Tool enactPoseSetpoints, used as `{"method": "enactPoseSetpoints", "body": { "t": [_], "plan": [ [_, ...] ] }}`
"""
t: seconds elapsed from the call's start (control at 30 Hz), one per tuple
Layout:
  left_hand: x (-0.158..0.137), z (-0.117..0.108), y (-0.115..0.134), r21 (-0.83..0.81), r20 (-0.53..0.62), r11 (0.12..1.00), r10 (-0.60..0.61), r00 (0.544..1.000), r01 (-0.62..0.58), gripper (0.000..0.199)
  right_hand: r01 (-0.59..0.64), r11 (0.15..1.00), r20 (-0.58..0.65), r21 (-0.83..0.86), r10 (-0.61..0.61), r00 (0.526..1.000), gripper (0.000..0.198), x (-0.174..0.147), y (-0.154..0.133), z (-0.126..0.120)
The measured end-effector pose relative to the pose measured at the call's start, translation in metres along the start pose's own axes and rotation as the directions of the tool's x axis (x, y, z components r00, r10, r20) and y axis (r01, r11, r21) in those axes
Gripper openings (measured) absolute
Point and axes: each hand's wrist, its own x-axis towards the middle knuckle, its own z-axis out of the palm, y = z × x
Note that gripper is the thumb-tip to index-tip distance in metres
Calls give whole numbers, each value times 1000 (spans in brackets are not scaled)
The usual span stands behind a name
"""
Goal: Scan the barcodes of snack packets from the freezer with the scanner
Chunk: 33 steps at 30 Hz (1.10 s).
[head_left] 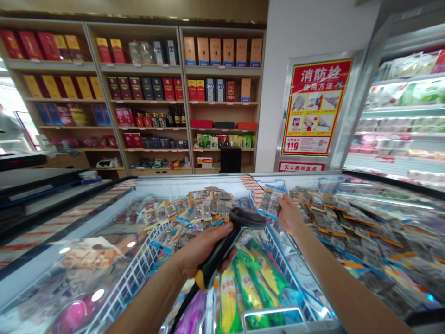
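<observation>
Three shelf bays (222, 110) stand beyond a freezer (167, 185), the left hand (201, 247) gripping a scanner (236, 232), the right hand (289, 215) a packet (270, 202).

The scanner (231, 239), in the left hand (196, 253), is above the near middle of the chest freezer (163, 185). Right of it and farther is the packet (269, 202) in the right hand (289, 215). Near, below both, corn packs (248, 283) lie in a wire basket (285, 264). Packets are heaped beyond the scanner (208, 204) and along the freezer's right (347, 222). Behind the freezer stands the shelf unit (185, 93); right of that, the poster (318, 106), then the display case (364, 93).
</observation>
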Motion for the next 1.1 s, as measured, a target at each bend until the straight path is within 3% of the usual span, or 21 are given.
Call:
{"method": "enactPoseSetpoints", "body": {
  "t": [0.2, 0.67, 1.1],
  "plan": [
    [-1, 0, 0, -13, 18, 999, -29, 999, 29, 39, -39, 999, 48, -9, 39, 998, 14, -3, 4, 3],
    [-1, 11, -6, -44, 69, 999, -26, 997, 29, 37, -49, 998, -5, 28, 49, 999, 16, -7, 1, 8],
    [2, 6, -5, 45, -34, 999, 22, 999, -20, 39, -20, 1000, 18, 13, 20, 1000, 14, -6, 4, 6]
  ]
}}
